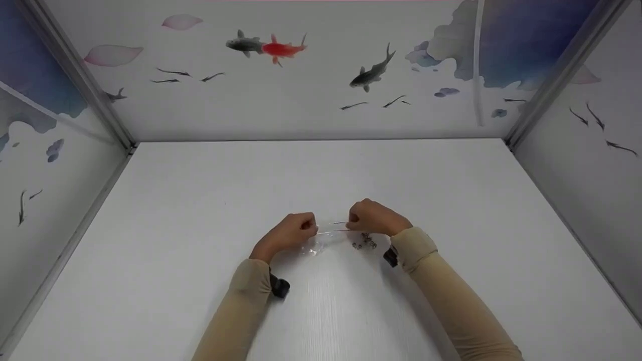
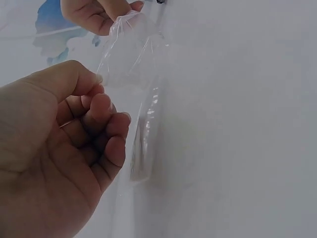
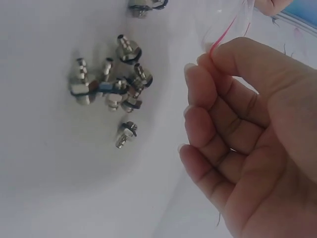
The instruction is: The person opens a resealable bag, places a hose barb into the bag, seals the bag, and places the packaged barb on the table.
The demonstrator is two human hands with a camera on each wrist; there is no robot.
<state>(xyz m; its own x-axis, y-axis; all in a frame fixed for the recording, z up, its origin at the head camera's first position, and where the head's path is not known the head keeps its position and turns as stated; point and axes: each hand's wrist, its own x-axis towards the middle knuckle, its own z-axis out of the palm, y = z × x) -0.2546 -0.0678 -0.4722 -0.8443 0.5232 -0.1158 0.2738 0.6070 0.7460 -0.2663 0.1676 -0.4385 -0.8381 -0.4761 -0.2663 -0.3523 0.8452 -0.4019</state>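
Head view: clear plastic bag (image 1: pixel 329 237) spread between your left hand (image 1: pixel 289 233) and right hand (image 1: pixel 378 218)

You have the bag drawn across from one side to the other, around the middle of the bench (image 1: pixel 321 175); whether its lower part touches the surface, I cannot tell. Your left thumb and forefinger pinch one side, the other fingers curled in. Your right thumb and forefinger pinch the other side by a pink strip (image 3: pixel 225 33), the remaining fingers bent and holding nothing.

Near your right hand, small metal fittings (image 3: pixel 124 89) lie loose, most clustered, a couple apart. Beyond the bench stands a wall (image 1: pixel 311 110) with painted fish (image 1: pixel 283 49).

Watch your pull: the film looks thin, so tugging hard could tear it by your fingertips, while a slack pinch could let one side slip. Lower your right wrist carelessly and you could scatter the fittings, which may roll.
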